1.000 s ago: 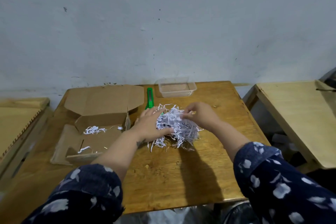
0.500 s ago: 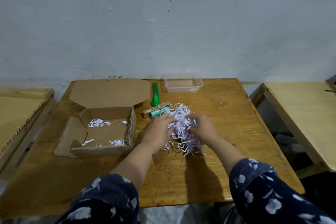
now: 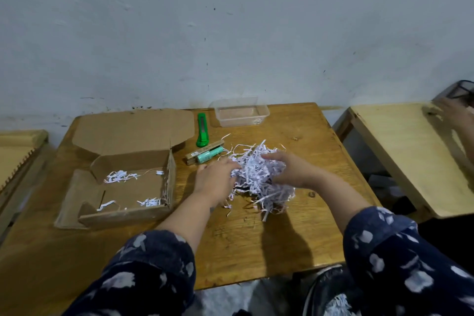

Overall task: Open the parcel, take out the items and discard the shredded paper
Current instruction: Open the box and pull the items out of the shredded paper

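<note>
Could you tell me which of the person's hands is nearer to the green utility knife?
Left. The left hand rests on the near-left side of the shredded paper, just below and right of the green utility knife. The right hand grips the pile's far-right side, farther away.

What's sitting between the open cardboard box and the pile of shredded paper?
In the head view, between the box and the shredded paper lie the left hand on bare table, and farther back a mint-green tube beside a slim brown carton.

A single head-worn wide-angle view looks forward and down from the near edge of the counter (image 3: 256,238), facing the far wall (image 3: 230,33). Both forearms reach in from below; the counter fills the middle, close.
</note>
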`<state>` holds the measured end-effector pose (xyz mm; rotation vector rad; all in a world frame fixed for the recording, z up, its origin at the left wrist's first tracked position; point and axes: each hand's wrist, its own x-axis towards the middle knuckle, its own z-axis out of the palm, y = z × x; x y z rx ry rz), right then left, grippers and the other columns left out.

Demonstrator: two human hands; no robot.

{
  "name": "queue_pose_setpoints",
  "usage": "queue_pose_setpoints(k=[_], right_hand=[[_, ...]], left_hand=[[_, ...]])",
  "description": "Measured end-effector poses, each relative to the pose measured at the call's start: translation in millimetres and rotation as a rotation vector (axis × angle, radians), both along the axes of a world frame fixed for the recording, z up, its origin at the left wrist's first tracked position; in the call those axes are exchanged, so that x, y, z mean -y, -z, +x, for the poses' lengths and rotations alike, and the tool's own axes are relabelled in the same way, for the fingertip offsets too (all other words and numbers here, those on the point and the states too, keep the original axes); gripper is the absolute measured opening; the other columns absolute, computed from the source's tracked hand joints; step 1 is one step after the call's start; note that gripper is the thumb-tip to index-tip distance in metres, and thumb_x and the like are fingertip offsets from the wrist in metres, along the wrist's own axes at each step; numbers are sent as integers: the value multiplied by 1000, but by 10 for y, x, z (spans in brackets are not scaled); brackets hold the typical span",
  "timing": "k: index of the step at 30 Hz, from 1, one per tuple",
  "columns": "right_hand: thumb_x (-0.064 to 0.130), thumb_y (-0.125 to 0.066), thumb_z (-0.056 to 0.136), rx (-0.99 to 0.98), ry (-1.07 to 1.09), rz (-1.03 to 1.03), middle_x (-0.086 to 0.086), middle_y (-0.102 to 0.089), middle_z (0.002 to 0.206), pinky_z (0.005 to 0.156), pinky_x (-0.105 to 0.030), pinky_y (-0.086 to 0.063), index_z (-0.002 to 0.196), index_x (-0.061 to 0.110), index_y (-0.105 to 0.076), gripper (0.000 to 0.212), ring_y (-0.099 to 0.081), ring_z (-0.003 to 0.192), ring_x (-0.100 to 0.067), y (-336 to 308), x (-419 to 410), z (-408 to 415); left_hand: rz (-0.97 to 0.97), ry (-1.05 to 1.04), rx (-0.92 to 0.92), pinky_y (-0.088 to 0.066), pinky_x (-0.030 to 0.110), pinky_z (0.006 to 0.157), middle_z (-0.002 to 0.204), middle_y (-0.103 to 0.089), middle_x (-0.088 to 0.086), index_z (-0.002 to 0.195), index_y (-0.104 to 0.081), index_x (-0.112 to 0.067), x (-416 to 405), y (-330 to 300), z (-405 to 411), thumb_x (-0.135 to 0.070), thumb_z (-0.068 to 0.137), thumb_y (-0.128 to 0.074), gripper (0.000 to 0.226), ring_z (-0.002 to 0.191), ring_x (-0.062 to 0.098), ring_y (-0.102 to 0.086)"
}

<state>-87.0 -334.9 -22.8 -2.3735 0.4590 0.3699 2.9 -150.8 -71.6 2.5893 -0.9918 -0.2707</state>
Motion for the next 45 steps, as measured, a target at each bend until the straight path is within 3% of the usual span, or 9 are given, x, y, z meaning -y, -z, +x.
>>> queue_pose_setpoints(k=[2,4,8,13,24,30,33,36,45], right_hand=[[15,-56,84,-40,-91,-72,-2,-20,158,114,-64,-9,136,45,-42,62,-14,146,-27,-47,-29,49],[26,-54,86,-4,-83,-87,2,-21,158,111,-65,8,131,45,-47,50,-6,147,-24,-28,-149,103],[57,-54,85,42,-128,-393,8,-48,142,111,-63,-5,128,40,-53,46,-39,135,-18,227,-385,106],[36,-59,91,220,31,-312,-4,-61,125,83,-31,-50,130,20,-55,42,-61,100,-18,357,-217,37],[35,-62,87,239,176,-408,2,-53,137,111,-46,-23,132,31,-49,46,-44,129,-21,430,179,87],[36,-46,75,238,-8,-311,2,-32,148,109,-58,16,132,34,-41,57,-11,144,-21,133,15,123],[24,-49,76,418,-74,-372,3,-52,131,115,-46,-11,120,27,-55,44,-37,132,-19,79,-135,111],[22,-54,87,430,-165,-403,3,-67,106,95,-38,-32,108,23,-66,25,-55,107,-22,257,-250,65],[38,-58,86,323,-213,-650,4,-57,122,97,-35,-20,120,25,-53,36,-46,117,-21,566,-273,137]], left_hand=[[1,-19,-17,-41,40,101,136,-52,-9,128,-54,-37,-21,-20,65,-30,94,-55,35,124,16,-49],[-14,-38,-51,-48,38,93,132,-55,-8,125,-56,-38,-23,-35,101,-33,93,-56,32,117,15,-54],[-2,-43,-57,-50,38,89,132,-56,-6,125,-57,-36,-31,-14,118,-38,93,-55,32,117,17,-54],[16,-31,-37,-48,40,94,138,-51,-5,133,-51,-32,-102,70,139,-44,94,-51,40,125,18,-49],[4,245,130,3,45,117,158,-17,-14,143,-33,-44,45,84,9,-43,101,-31,42,147,10,-7],[133,232,114,-2,51,119,159,-15,-14,147,-24,-42,-13,213,106,-50,97,-37,53,147,11,-6],[149,224,84,-8,49,119,157,-21,-12,146,-29,-39,-8,241,230,-47,98,-37,49,147,12,-11],[174,241,84,-14,45,118,156,-26,-11,146,-29,-39,-19,262,320,-48,97,-39,51,145,12,-17],[111,204,19,-25,40,115,151,-35,-12,145,-31,-36,-125,270,324,-44,94,-51,56,141,10,-26]])
